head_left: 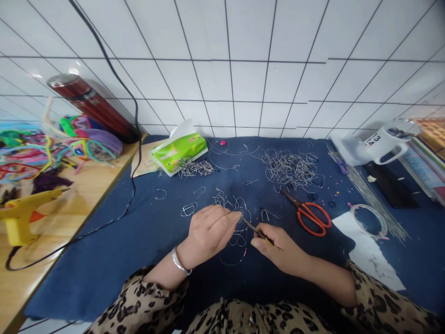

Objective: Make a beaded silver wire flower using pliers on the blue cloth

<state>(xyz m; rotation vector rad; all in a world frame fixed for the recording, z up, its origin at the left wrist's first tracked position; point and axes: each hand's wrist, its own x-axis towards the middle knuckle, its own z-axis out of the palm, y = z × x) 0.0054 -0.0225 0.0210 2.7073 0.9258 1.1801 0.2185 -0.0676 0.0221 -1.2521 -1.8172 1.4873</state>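
My left hand (208, 232) is closed in a pinch on a thin looped wire (236, 241) over the dark blue cloth (146, 241). My right hand (278, 248) grips small pliers (255, 229) with a yellow handle; their tip meets the wire at my left fingertips. The wire hangs in loops below the hands and carries a few pink beads near its lower end. Loose wire loops (225, 202) lie just beyond the hands.
Orange scissors (311, 215) lie right of my hands, a wire heap (292, 169) behind them. A green tissue pack (179, 150), a white mug (385, 141), straight wires (368, 195), a wire coil (370, 220), a yellow glue gun (24, 215), pipe cleaners (52, 148) and a red flask (93, 109) stand around.
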